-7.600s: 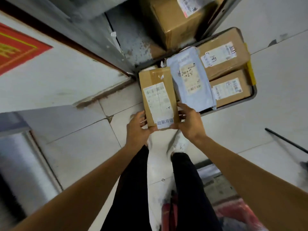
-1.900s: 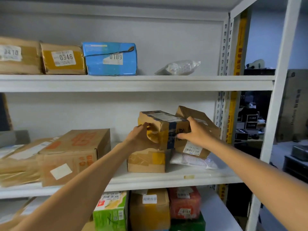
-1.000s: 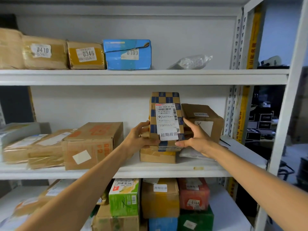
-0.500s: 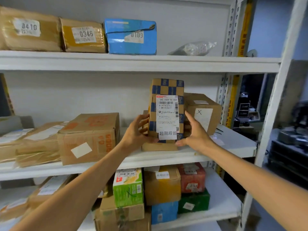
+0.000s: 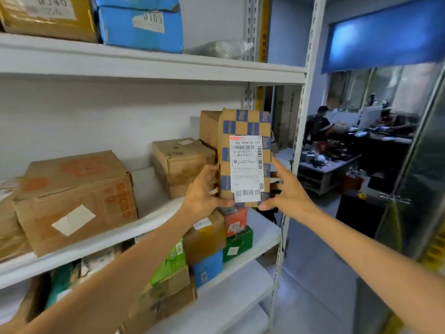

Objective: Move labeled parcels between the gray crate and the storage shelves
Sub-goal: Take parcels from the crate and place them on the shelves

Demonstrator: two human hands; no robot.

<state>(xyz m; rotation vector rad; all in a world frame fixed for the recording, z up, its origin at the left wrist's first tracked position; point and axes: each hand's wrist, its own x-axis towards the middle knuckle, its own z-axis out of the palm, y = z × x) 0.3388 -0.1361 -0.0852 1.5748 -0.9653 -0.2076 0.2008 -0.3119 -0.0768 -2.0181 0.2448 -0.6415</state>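
A brown parcel with blue checker tape and a white label [image 5: 244, 131] stands upright in the air in front of the middle shelf's right end. My left hand [image 5: 204, 189] grips its lower left edge, thumb under the bottom. My right hand [image 5: 286, 191] holds its lower right side, fingers mostly straight along the edge and thumb under the corner. The middle shelf [image 5: 154, 220] lies just behind and below the parcel. The gray crate is out of view.
Brown boxes [image 5: 183, 162] and a large carton [image 5: 74, 198] sit on the middle shelf. A blue box [image 5: 142, 22] and a plastic bag [image 5: 219, 48] are on the upper shelf. Coloured boxes [image 5: 207, 247] fill the lower shelf. The rack's white post [image 5: 298, 141] stands right of the parcel; a person sits at a desk [image 5: 317, 124] beyond.
The parcel has come off the stacked box and away from the shelf, rightward toward the post, still upright in both hands. My view has swung right, showing the room beyond.
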